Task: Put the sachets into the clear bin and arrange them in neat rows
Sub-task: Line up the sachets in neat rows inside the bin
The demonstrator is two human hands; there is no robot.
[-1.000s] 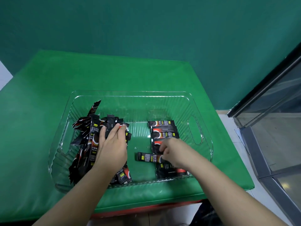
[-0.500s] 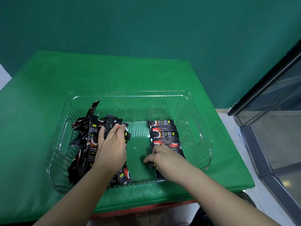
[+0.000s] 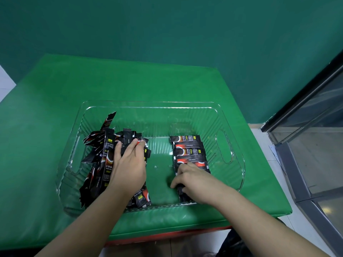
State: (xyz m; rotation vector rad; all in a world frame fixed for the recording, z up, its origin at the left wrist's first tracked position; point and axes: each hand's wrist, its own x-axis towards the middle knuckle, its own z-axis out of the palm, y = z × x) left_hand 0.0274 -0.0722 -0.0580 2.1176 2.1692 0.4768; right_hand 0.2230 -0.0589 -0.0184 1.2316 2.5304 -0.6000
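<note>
The clear bin (image 3: 230, 184) sits on the green table. In its left half lies a loose heap of black and red sachets (image 3: 100, 164). My left hand (image 3: 130, 164) rests on top of this heap, fingers spread over the sachets. In the bin's right half, a neat row of sachets (image 3: 189, 151) lies flat, stacked edge to edge from far to near. My right hand (image 3: 194, 180) lies over the near part of this row. Its fingertips touch the left ends of the sachets and its thumb rests on a red one. It hides the nearest sachets.
The green padded table (image 3: 130, 80) ends just in front of the bin and about a hand's width to its right. A glass-fronted cabinet (image 3: 315, 145) stands to the right on the pale floor. A teal wall (image 3: 167, 25) backs the table.
My right hand carried one sachet from the bin's middle into the row and now lies on top of it. My left hand has stayed on the heap.
</note>
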